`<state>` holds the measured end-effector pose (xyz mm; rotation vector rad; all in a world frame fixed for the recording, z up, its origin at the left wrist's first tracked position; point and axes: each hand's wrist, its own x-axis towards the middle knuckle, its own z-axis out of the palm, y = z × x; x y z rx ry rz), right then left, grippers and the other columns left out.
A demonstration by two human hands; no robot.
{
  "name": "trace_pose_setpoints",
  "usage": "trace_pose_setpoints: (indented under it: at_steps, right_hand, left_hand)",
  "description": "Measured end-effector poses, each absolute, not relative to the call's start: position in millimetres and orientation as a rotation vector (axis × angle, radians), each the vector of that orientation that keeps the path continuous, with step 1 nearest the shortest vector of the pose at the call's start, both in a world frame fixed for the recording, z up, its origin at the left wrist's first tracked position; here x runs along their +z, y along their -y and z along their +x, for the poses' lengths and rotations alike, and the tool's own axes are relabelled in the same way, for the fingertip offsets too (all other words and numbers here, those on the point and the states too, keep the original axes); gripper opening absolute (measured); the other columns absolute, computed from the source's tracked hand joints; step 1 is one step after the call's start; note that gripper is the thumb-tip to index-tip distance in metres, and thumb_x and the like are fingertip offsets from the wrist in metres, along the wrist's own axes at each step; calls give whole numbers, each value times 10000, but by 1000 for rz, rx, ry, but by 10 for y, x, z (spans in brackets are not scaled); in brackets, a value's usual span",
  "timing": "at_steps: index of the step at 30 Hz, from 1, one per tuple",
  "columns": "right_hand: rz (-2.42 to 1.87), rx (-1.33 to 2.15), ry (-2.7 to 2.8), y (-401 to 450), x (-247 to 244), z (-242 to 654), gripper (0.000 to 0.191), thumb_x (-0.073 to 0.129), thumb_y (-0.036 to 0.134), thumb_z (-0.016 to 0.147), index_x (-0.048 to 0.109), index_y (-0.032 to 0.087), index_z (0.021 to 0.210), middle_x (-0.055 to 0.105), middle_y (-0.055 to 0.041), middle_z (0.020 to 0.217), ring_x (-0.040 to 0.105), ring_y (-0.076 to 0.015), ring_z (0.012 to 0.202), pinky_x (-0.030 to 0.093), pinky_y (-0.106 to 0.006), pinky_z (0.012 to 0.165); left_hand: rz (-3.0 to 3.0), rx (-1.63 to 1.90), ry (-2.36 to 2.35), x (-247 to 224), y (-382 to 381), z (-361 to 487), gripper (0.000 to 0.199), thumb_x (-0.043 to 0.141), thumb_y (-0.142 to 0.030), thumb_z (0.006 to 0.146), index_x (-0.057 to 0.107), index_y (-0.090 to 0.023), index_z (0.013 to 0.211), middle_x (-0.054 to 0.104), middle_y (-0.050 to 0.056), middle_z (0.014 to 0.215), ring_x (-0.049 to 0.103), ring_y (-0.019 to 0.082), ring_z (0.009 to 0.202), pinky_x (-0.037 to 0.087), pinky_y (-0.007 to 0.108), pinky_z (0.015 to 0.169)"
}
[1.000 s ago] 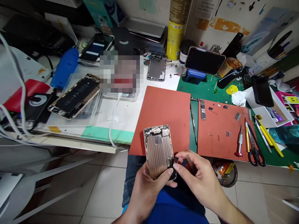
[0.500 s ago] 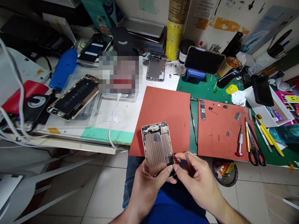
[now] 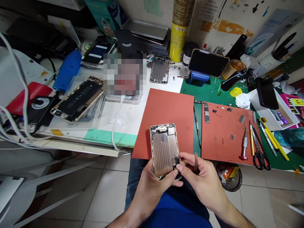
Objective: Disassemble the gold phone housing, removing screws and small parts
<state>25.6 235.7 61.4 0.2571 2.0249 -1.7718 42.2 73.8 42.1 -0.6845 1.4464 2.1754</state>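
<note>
A gold phone housing [image 3: 163, 155], its ribbed inner side facing up, is held over the near edge of the left red-brown mat [image 3: 171, 107]. My left hand [image 3: 154, 182] is closed around its lower end, thumb across the bottom corner. My right hand [image 3: 203, 179] is at the lower right edge, with its thumb touching the housing near a small dark part. Metal tweezers [image 3: 196, 163] are tucked in the right hand's fingers, pointing up. What the fingertips do beneath the housing is hidden.
On the right mat [image 3: 228, 148] lie a logic board [image 3: 206, 112], small parts, a screwdriver [image 3: 244, 145] and scissors [image 3: 260, 155]. A thin metal tool [image 3: 197, 126] lies between the mats. An opened phone with a battery [image 3: 77, 99] sits left. A spray can [image 3: 179, 34] stands behind.
Both hands and the housing have shifted slightly right, and the housing is turned a little. The tweezers in my right hand now stand more upright.
</note>
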Motion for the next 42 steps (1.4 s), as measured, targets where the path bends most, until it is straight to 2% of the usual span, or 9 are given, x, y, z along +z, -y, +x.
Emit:
trace_pose_setpoints:
  at_steps: [8, 14, 20, 29, 33, 36, 39, 40, 42]
  right_hand:
    - [222, -1740, -2087, -2343, 573, 279, 366, 704, 397, 979, 779, 236, 1299, 787, -38, 984, 728, -193, 878, 600, -302, 778]
    - [273, -1830, -2051, -2284, 592, 242, 324, 731, 411, 954, 803, 228, 1211, 777, -32, 920, 708, -174, 812, 603, -294, 783]
    - [371, -1852, -2042, -2237, 614, 212, 360, 770, 449, 917, 811, 209, 1182, 760, -45, 863, 666, -162, 716, 572, -267, 661]
    - [383, -1896, -1997, -2222, 607, 176, 364, 798, 475, 901, 823, 209, 1149, 766, -50, 854, 690, -180, 749, 605, -292, 711]
    - [415, -1924, -1977, -2212, 600, 170, 360, 813, 467, 894, 817, 208, 1144, 743, -32, 828, 672, -163, 728, 601, -280, 707]
    - [468, -1937, -1988, -2208, 600, 152, 382, 832, 478, 875, 811, 202, 1138, 732, -21, 819, 659, -157, 706, 612, -293, 713]
    - [518, -1938, -2016, -2209, 603, 118, 416, 851, 492, 851, 804, 194, 1137, 732, -25, 835, 674, -169, 727, 624, -307, 718]
    - [530, -1932, -2031, -2208, 604, 103, 424, 853, 492, 848, 802, 191, 1142, 734, -29, 844, 680, -174, 741, 622, -306, 714]
    - [550, -1914, -2059, -2203, 605, 63, 433, 851, 489, 846, 798, 187, 1152, 738, -35, 858, 689, -179, 757, 610, -297, 696]
  left_hand:
    - [-735, 2180, -1456, 420, -697, 390, 516, 972, -352, 738, 724, -141, 1138, 843, 123, 1085, 831, 349, 992, 745, 379, 728]
    - [-676, 2185, -1428, 377, -639, 391, 549, 949, -337, 791, 674, -161, 1233, 823, 134, 1178, 816, 359, 1059, 746, 411, 746]
    - [-655, 2195, -1367, 390, -598, 387, 573, 932, -319, 802, 673, -151, 1285, 803, 164, 1242, 807, 355, 1088, 731, 417, 822]
    - [-671, 2213, -1428, 355, -621, 364, 558, 929, -326, 807, 680, -159, 1277, 788, 158, 1268, 809, 354, 1070, 735, 440, 818]
    - [-635, 2191, -1375, 400, -557, 341, 642, 902, -365, 845, 623, -196, 1398, 773, 152, 1306, 802, 352, 1101, 729, 434, 829]
    - [-661, 2207, -1357, 485, -521, 347, 778, 845, -476, 884, 521, -208, 1539, 778, 163, 1280, 834, 326, 932, 722, 400, 730]
    - [-749, 2223, -1620, 527, -488, 424, 888, 775, -563, 922, 397, -214, 1645, 819, 85, 913, 759, 233, 565, 629, 311, 504]
    - [-776, 2202, -1801, 516, -467, 459, 866, 781, -550, 922, 421, -222, 1638, 795, 45, 804, 700, 196, 482, 588, 282, 468]
    - [-826, 2106, -2228, 455, -404, 522, 700, 883, -456, 850, 643, -242, 1472, 762, 9, 714, 653, 157, 464, 582, 252, 517]
